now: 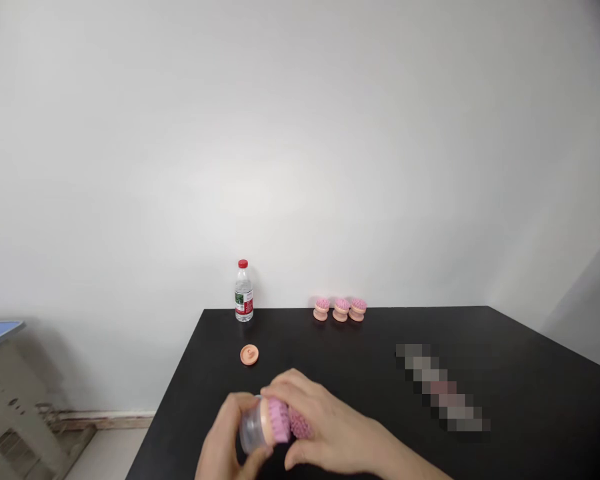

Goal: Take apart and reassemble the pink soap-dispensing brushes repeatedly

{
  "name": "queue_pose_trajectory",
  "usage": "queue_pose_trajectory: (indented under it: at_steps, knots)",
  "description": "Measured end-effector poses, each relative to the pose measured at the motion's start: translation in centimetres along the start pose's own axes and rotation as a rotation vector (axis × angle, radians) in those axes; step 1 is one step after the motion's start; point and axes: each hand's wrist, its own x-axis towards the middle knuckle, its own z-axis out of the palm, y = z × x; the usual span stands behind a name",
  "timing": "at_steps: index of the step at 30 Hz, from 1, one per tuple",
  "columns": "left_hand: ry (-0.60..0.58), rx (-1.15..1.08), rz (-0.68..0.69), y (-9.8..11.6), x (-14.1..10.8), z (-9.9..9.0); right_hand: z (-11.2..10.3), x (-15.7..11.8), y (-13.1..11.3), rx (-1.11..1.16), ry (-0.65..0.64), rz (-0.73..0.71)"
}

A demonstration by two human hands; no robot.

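Observation:
Low over the black table, my left hand (225, 437) grips a clear plastic cup (253, 427) from the left. Its open end is fitted against the peach base of a pink-bristled massage brush (279, 420). My right hand (325, 420) lies over the top of the brush and holds it. Further pink bristles (300, 424) show just right of it, under my right palm; whether they belong to a second brush is hidden. Beyond my hands lies a flat peach disc (249, 355). Three matching brushes (341, 310) stand in a row at the far edge.
A capped water bottle (243, 291) with a red label stands at the table's far left corner. The black table (430, 327) ends against a white wall. A pixelated patch covers part of its right side. A beige cabinet with a blue top (0, 333) stands on the floor at left.

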Motion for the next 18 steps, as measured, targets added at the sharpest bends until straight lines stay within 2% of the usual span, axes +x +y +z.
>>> queue_pose_trajectory:
  at_steps: [2,3,6,8,11,14,18]
  knots:
    - [0.003,0.054,-0.157,-0.6,2.0,-1.5,-0.4,2.4,1.7,-0.031,0.052,0.035]
    - [0.041,0.045,-0.217,-1.2,2.8,-2.2,-0.5,3.7,2.6,-0.076,0.085,0.07]
    - [0.173,-0.087,-0.248,-3.5,4.2,-3.3,0.1,7.7,5.6,-0.215,0.059,0.122]
    - [0.209,-0.151,-0.248,-5.1,4.2,-3.4,1.1,9.9,7.6,-0.262,-0.017,0.11]
    - [0.179,-0.205,-0.261,-6.4,3.5,-3.1,3.0,12.5,10.0,-0.327,-0.117,0.095]
    - [0.158,-0.239,-0.279,-6.6,3.2,-3.2,4.5,14.1,11.6,-0.372,-0.196,0.095]
    - [0.145,-0.294,-0.316,-6.3,3.2,-3.2,5.5,15.0,12.6,-0.393,-0.255,0.127]
